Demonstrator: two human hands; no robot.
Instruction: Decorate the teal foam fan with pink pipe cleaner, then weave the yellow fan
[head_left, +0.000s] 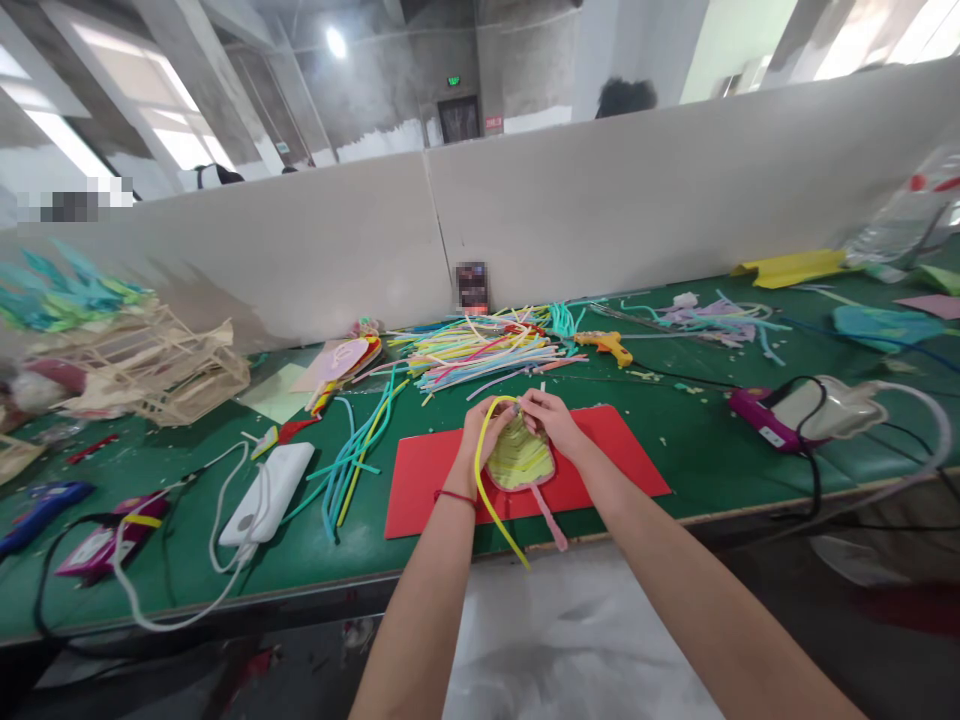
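Between my hands is a yellow, leaf-like craft piece [520, 457] with a pink border and a pink stem [551, 522] pointing down toward me. My left hand [481, 432] is closed at its upper left edge. A yellow pipe cleaner [484, 492] loops over that hand, and its free end hangs past the table edge. My right hand [553, 418] pinches the top right of the piece, close to the left fingertips. Exactly where the fingertips meet the pipe cleaner is too small to tell. Red card [429, 485] lies under the piece.
A pile of coloured pipe cleaners [480, 355] lies ahead, beside a yellow glue gun [606, 346]. On the left are a white power bank [268, 492], cables and a blue glue gun [45, 512]. A purple device [772, 418] sits right. A pale partition [337, 260] stands behind.
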